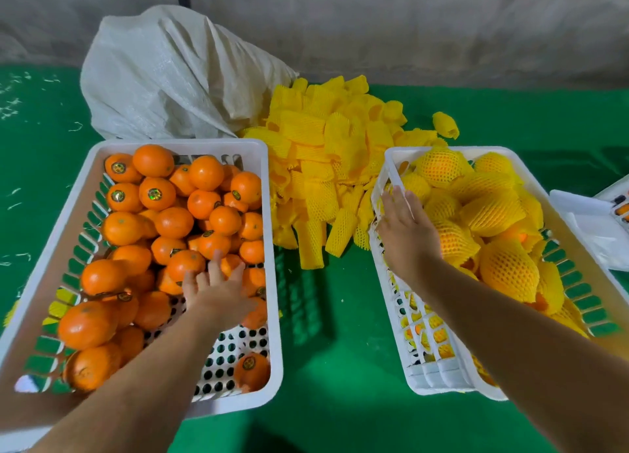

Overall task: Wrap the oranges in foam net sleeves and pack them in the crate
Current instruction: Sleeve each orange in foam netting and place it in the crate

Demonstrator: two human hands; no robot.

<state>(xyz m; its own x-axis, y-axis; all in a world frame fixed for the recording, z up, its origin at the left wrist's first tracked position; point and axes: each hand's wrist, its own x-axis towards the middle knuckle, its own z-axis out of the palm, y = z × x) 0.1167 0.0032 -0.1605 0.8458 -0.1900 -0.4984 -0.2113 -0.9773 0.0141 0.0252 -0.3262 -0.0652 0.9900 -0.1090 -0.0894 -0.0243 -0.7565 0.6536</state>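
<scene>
A white crate on the left holds several bare oranges. My left hand reaches into it with fingers spread, fingertips at an orange, holding nothing. A second white crate on the right holds several oranges wrapped in yellow foam net sleeves. My right hand hovers flat over that crate's left rim, fingers straight and empty. A heap of loose yellow foam sleeves lies between the two crates.
A white woven sack lies behind the left crate, with the sleeves spilling from it. The table has a green cover. White packaging lies at the right edge. A grey wall runs behind.
</scene>
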